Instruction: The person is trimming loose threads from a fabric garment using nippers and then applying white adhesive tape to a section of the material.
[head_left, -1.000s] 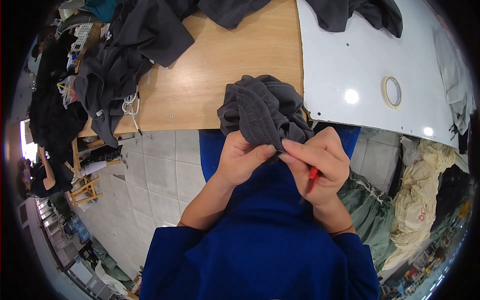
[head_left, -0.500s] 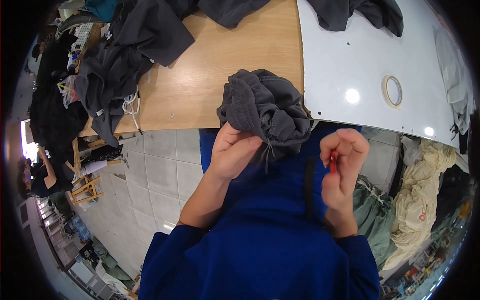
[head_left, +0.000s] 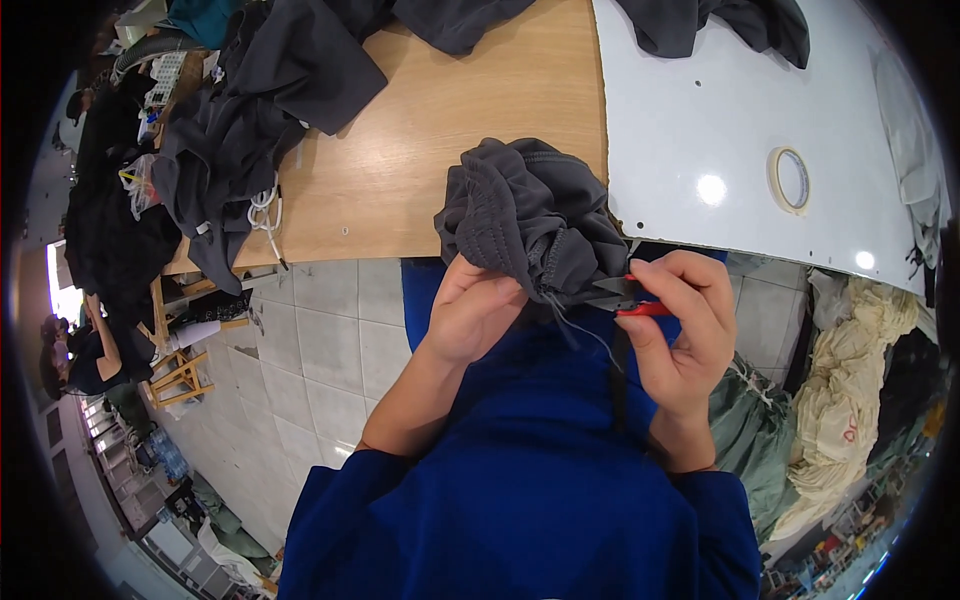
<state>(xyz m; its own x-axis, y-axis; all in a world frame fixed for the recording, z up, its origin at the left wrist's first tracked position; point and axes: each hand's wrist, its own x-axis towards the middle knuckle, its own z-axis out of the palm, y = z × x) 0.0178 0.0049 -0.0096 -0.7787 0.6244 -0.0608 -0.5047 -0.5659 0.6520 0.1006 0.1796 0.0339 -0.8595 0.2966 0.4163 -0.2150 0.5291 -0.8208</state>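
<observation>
A dark grey garment (head_left: 530, 215) is bunched at the table's front edge, its stitched, gathered band facing me. My left hand (head_left: 475, 310) pinches the lower edge of that band, its fingertips partly hidden by the cloth. Loose grey threads (head_left: 590, 335) hang from the seam just right of those fingers. In my right hand (head_left: 685, 330) are red-handled thread snips (head_left: 645, 308), held between thumb and fingers. Their metal blades point left, apart at the tips, close beside the garment's seam and threads.
More dark grey garments (head_left: 300, 70) lie on the wooden table (head_left: 400, 130) at the left, beside a white cord (head_left: 265, 212). A tape roll (head_left: 789, 180) rests on the white board (head_left: 690, 150). Cloth bundles (head_left: 850, 390) stand low right. Another person (head_left: 95, 345) is far left.
My right hand has come in toward the garment and turned, bringing the snips' blades into view beside the seam. The left hand keeps its pinch; the loose threads now trail to the right.
</observation>
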